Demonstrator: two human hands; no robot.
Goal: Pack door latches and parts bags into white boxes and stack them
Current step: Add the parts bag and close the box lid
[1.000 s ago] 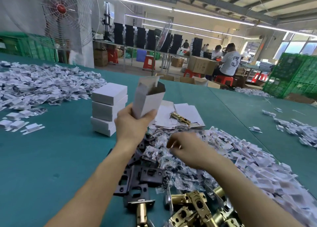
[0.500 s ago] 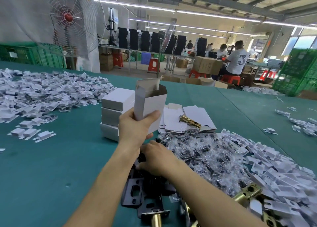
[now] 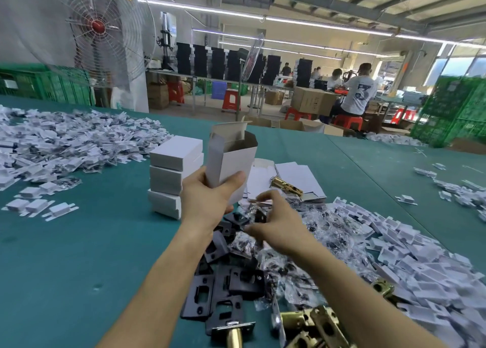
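Green bench (image 3: 65, 255) in a busy workshop, seen off the head cam. Left grip (image 3: 210, 200) is wrapped round the bottom end of a white box (image 3: 231, 158), thumb across the front. The box stands on end, long axis near vertical, open mouth up and the flap tipped away from me. Just left of it sits a stack (image 3: 173, 174) of three closed boxes lying flat. Right grip (image 3: 278, 224) hovers low over the bags (image 3: 315, 232) with fingers curled, but it's too smeared for me to say if it's got one. Past it a brass latch (image 3: 286, 186) lies on flat blanks (image 3: 302, 174), its length running left to right, right end nearer me. Black plates (image 3: 223, 290) lie between my forearms.
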